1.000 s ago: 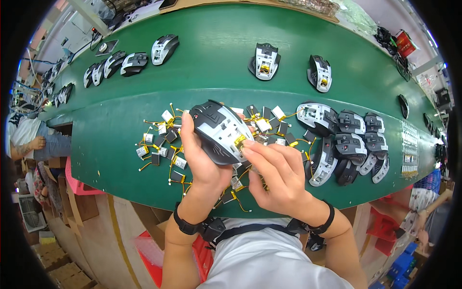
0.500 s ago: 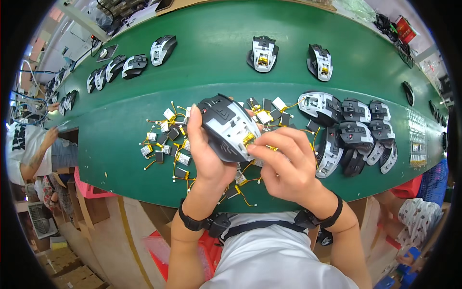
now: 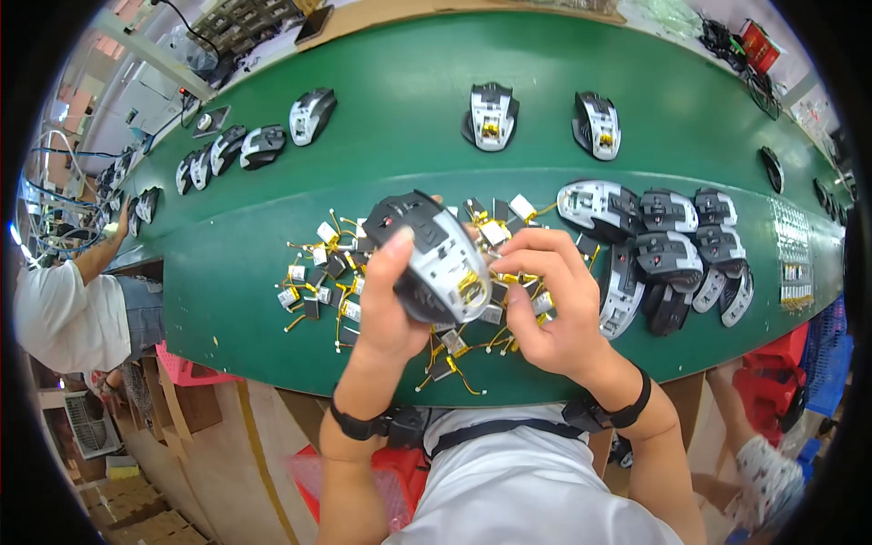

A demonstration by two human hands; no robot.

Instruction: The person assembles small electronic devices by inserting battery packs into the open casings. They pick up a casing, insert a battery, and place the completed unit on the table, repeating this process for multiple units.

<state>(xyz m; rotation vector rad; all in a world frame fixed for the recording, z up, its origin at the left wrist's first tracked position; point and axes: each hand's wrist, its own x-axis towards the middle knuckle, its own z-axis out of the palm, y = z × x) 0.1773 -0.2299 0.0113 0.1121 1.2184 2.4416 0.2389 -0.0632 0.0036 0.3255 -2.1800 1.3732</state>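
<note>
My left hand [image 3: 391, 318] grips a black and white computer mouse [image 3: 438, 245], its thumb along the left side. Yellow wiring [image 3: 470, 289] shows in the opening at the mouse's near end. Just right of that end is my right hand [image 3: 565, 318], with thumb and bent forefinger apart and nothing visible between them. The forefinger's tip is close to the mouse's side; whether it touches cannot be made out. Under and around both hands lie small silver and black battery packs [image 3: 351, 311] with thin wires and white plugs.
Several similar mice [image 3: 669, 254] are bunched on the right of the green table [image 3: 245, 300]. Two mice with yellow parts in their openings, one of them a centre mouse [image 3: 491, 118], lie further back. Another row [image 3: 263, 147] is far left. A person [image 3: 68, 309] works at the left.
My right fingertips have come away from the yellow part in the mouse's opening and spread apart. The mouse stays in my left hand, slightly shifted. The whole view has shifted a little.
</note>
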